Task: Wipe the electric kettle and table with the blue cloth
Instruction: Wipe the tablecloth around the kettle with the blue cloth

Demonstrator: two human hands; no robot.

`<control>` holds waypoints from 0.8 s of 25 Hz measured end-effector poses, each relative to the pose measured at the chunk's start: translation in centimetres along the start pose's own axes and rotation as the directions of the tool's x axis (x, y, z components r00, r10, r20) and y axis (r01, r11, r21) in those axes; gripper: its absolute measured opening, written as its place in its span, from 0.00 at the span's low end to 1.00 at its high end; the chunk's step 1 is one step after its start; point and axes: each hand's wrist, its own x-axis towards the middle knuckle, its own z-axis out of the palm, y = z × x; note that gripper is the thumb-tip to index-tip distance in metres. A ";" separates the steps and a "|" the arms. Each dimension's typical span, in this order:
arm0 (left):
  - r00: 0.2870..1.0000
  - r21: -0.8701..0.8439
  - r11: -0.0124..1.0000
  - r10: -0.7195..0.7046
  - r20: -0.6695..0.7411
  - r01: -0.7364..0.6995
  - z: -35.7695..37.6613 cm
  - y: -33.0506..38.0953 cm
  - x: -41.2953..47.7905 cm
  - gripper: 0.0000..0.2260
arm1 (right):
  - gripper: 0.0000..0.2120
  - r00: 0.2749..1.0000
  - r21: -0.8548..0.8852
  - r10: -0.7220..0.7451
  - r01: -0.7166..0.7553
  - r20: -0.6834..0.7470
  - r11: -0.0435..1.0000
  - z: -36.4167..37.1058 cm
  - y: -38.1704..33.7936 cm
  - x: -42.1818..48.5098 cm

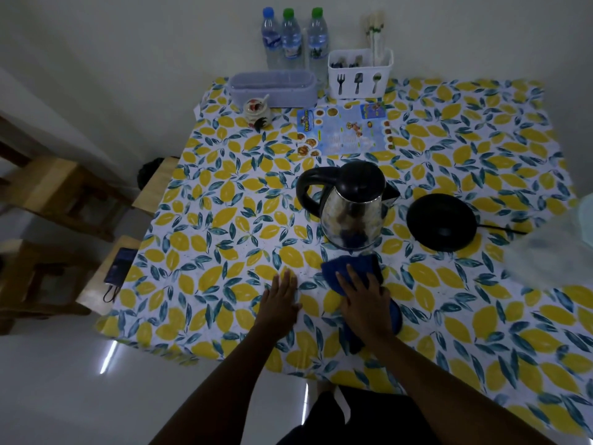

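The steel-bodied kettle with black plastic lid and handle point(351, 207) looks shiny; the soft blue cloth point(349, 271) looks matt; the lemon-print table cover point(208, 239) looks smooth.

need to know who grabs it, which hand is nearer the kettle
Right. The right hand lies flat on the blue cloth, just in front of the kettle. The left hand rests flat on the table, farther to the left.

Three water bottles point(290, 40) by the wall; cutlery caddy point(360, 73) beside them; menu leaflet point(343, 130) lies flat.
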 end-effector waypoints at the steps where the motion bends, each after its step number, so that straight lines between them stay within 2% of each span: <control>1: 1.000 -0.014 1.000 -0.002 0.005 0.002 -0.1 0.0 0.0 0.31 | 0.29 0.999 0.007 0.043 -0.043 -0.006 0.999 0.1 1.8 -0.2; 5: 1.000 -0.014 1.000 -0.001 0.013 0.001 -0.3 0.3 -0.2 0.31 | 0.26 0.958 0.044 0.287 -0.286 -0.013 0.957 -1.4 5.5 3.6; 9: 1.000 -0.014 1.000 -0.012 0.025 0.012 -0.1 0.5 0.0 0.32 | 0.25 0.943 0.084 0.333 -0.329 -0.030 0.940 -1.2 4.9 3.3; 11: 1.000 -0.005 1.000 -0.006 0.021 0.007 0.0 0.5 -0.1 0.33 | 0.26 0.972 0.056 0.228 -0.225 -0.055 0.973 0.4 2.6 0.1; 12: 1.000 -0.002 1.000 -0.005 0.023 0.005 -0.1 0.5 -0.1 0.33 | 0.27 0.993 0.026 0.101 -0.099 -0.064 0.995 1.3 1.5 -1.7; 14: 1.000 0.002 1.000 0.002 0.025 -0.002 -0.2 0.4 0.0 0.33 | 0.27 0.991 -0.028 -0.126 0.124 -0.055 0.992 2.2 1.4 -2.8; 15: 1.000 -0.002 1.000 0.007 0.030 -0.006 -0.3 0.4 0.0 0.34 | 0.27 0.988 -0.021 -0.146 0.145 -0.054 0.989 1.7 2.4 -2.0; 17: 0.999 -0.014 1.000 0.008 0.046 -0.007 -0.4 0.4 0.0 0.34 | 0.27 0.995 0.005 0.019 -0.019 -0.094 1.000 0.6 4.9 0.8; 19: 0.999 -0.004 1.000 0.004 0.051 -0.004 -0.4 0.4 0.0 0.34 | 0.26 0.969 0.047 0.240 -0.238 -0.060 0.970 -1.1 7.3 4.0; 20: 0.999 -0.002 1.000 0.001 0.054 -0.001 -0.5 0.4 0.0 0.34 | 0.25 0.953 0.070 0.300 -0.297 -0.037 0.952 -1.6 8.1 5.0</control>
